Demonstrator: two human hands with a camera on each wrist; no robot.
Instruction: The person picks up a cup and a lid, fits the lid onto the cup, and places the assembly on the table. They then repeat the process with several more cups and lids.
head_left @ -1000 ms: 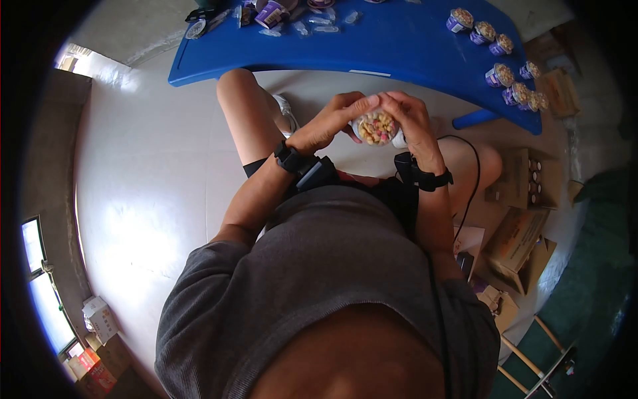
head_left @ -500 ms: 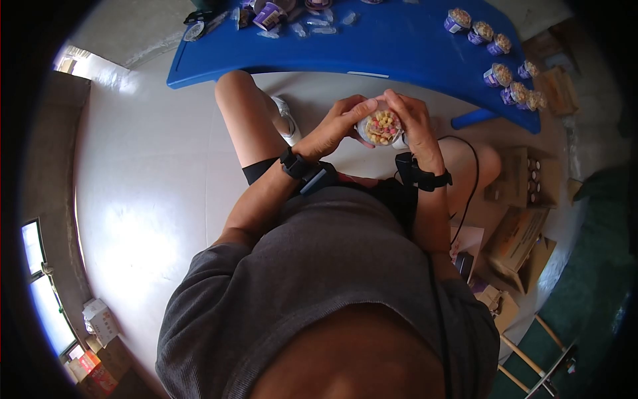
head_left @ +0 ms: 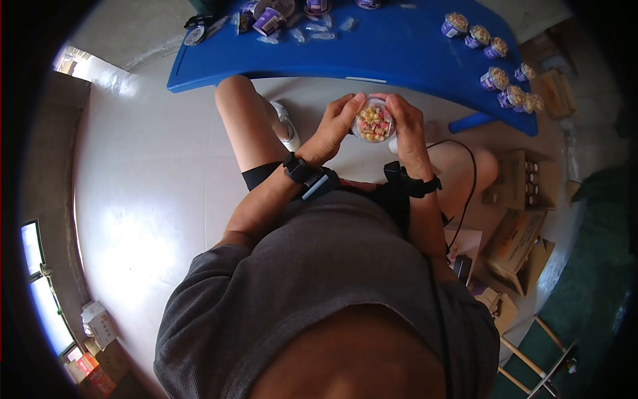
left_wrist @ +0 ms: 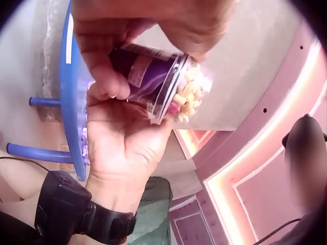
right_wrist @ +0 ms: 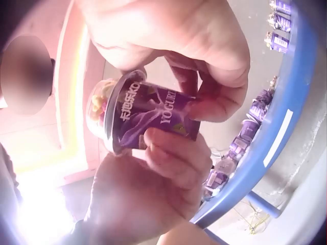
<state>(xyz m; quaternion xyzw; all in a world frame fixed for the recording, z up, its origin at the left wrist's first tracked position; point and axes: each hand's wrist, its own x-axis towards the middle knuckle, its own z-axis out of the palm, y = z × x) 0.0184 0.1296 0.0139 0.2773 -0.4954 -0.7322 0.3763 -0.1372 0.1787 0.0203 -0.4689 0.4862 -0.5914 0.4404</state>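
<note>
A purple yogurt cup (right_wrist: 161,115) with a clear domed lid (head_left: 373,121) full of colourful cereal is held between both hands over the lap. My left hand (head_left: 337,126) grips its left side, thumb up at the lid's rim. On the opposite side my right hand (head_left: 409,133) holds it, with fingers round the cup's body and thumb by the rim. In the left wrist view the cup lies tilted on its side, its cereal dome (left_wrist: 191,94) pointing right. White and "YOGURT" lettering shows on the purple wall in the right wrist view.
Ahead stands a blue table (head_left: 399,50). Several cereal-topped cups (head_left: 494,78) line its right end; purple cups (head_left: 269,21) and small clear plastic pieces (head_left: 322,34) lie at its left. Cardboard boxes (head_left: 515,243) sit on the floor at right, and a black cable (head_left: 473,179) runs beside the right leg.
The cup has shifted slightly left from half a second ago, and its domed top faces the head camera more squarely. My right hand has moved left with it; both hands keep their hold.
</note>
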